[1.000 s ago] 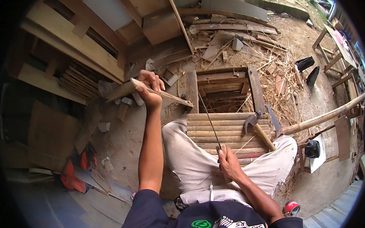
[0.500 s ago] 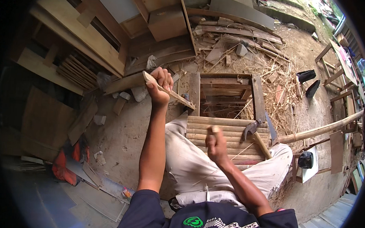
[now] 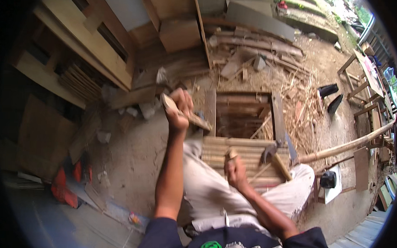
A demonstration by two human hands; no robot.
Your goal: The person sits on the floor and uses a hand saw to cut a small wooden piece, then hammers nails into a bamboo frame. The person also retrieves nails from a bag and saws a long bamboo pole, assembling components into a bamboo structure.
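My left hand [image 3: 179, 110] is closed around a flat strip of wood [image 3: 200, 122], held at a slant. The strip's pointed upper end shows beyond my thumb, and its lower end comes close to the left side of a wooden frame [image 3: 211, 108]. Over the bamboo slats [image 3: 215, 143] across my lap, my right hand [image 3: 237, 172] is closed with a tan tip showing at its top; what it grips is too blurred to name. A claw hammer [image 3: 281, 167] lies on the slats to its right, handle toward my knee. Beside the hammer stands a saw blade [image 3: 290, 147].
Scrap boards [image 3: 258, 45] and shavings [image 3: 311, 90] litter the ground ahead. Wooden cabinets [image 3: 179, 36] stand at the far left. A bamboo pole [image 3: 346, 144] runs off to the right, near black shoes [image 3: 334, 104] and a wooden bench [image 3: 362, 79]. Orange cloth [image 3: 65, 187] lies at left.
The whole view has shifted, so the frame and slats sit lower in the picture. My left hand and its strip have come slightly nearer and to the right. Both hands stay closed.
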